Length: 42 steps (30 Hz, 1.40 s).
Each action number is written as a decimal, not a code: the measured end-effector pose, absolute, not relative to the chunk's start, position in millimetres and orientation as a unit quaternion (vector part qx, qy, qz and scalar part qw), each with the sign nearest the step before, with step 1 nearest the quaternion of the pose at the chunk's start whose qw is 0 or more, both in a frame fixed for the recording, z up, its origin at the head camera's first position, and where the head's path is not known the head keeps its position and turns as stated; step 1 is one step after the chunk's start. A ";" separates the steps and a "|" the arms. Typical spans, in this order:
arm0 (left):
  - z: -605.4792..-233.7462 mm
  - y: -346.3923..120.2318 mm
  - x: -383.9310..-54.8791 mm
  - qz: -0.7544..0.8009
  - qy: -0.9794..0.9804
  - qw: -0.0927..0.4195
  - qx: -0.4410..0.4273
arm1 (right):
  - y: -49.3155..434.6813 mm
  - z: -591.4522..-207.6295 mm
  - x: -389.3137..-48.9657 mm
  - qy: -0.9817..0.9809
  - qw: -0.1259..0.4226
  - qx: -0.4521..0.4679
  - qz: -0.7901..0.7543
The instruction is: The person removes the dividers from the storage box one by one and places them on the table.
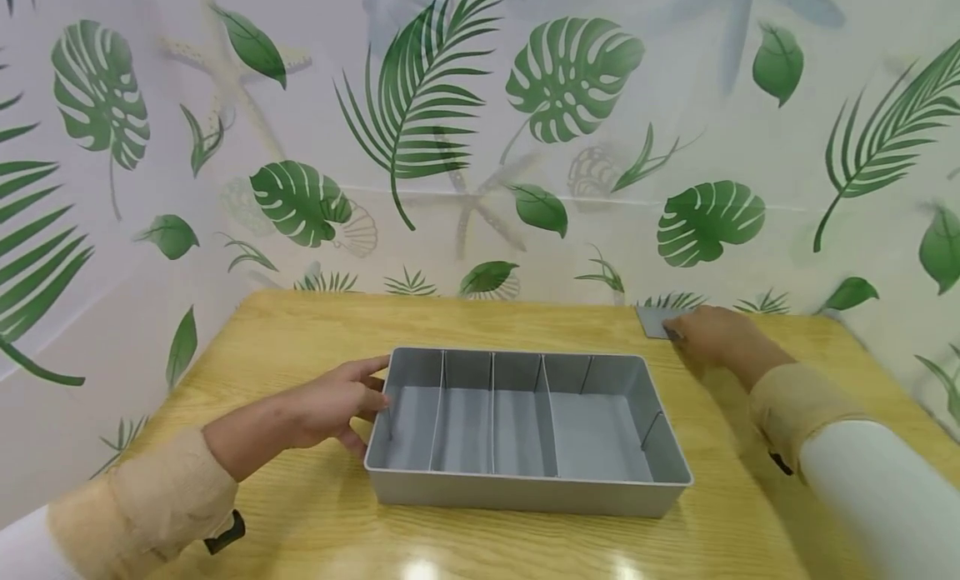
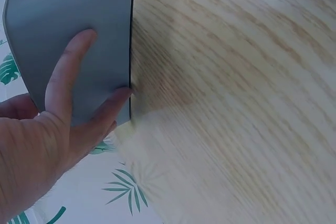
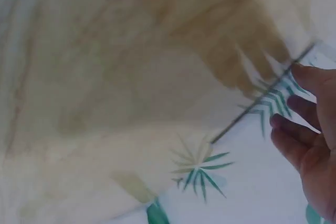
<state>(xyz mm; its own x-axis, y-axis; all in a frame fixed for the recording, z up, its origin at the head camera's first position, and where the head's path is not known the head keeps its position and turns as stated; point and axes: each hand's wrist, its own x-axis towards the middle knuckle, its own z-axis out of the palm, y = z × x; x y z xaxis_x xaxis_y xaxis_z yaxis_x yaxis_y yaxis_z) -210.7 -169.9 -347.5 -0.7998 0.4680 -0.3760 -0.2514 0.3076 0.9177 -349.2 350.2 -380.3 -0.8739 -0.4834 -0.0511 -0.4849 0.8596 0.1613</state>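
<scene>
A grey drawer organizer box (image 1: 528, 492) stands on the table, split by thin upright dividers (image 1: 492, 413) into several compartments. My left hand (image 1: 330, 409) rests against its left end, and in the left wrist view the fingers (image 2: 62, 85) lie extended on the outer wall (image 2: 105, 3). At the table's back right, my right hand (image 1: 716, 338) pinches a small flat grey divider panel (image 1: 651, 320) by its near right part. The panel (image 3: 231, 127) appears edge-on as a dark line in the right wrist view, with the right hand (image 3: 317, 140) beside it.
The light wooden table (image 1: 315, 497) meets a wall (image 1: 465, 147) covered with leaf-patterned sheeting at the back and sides. The compartment at the box's right (image 1: 600, 438) is wider than the others. Shadows of the right hand fall on the tabletop.
</scene>
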 end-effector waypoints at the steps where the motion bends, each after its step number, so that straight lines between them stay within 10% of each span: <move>1: -346.3 -170.3 -212.0 0.583 0.748 0.309 0.074 | 346.2 -372.1 -348.4 0.967 0.001 -0.244 0.079; 13: -337.8 -173.3 -214.7 0.590 0.743 0.309 0.061 | 246.9 -279.8 -301.8 0.793 -0.242 -0.558 0.026; 24: -340.6 -177.6 -214.9 0.596 0.746 0.293 0.043 | 169.7 -298.0 -238.2 0.703 -0.123 -0.673 0.194; 42: -341.3 -173.7 -211.6 0.592 0.751 0.291 0.029 | 150.1 -334.0 -227.3 0.687 -0.047 -0.670 0.276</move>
<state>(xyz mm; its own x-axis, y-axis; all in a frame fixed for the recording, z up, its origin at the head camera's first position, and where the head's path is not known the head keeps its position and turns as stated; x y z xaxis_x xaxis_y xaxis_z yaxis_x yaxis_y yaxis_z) -211.6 -173.7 -341.3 -0.8286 0.3877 -0.4038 -0.3016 0.2985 0.9055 -227.3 150.1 -334.0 -0.0975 -0.9470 -0.3061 -0.8953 -0.0509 0.4426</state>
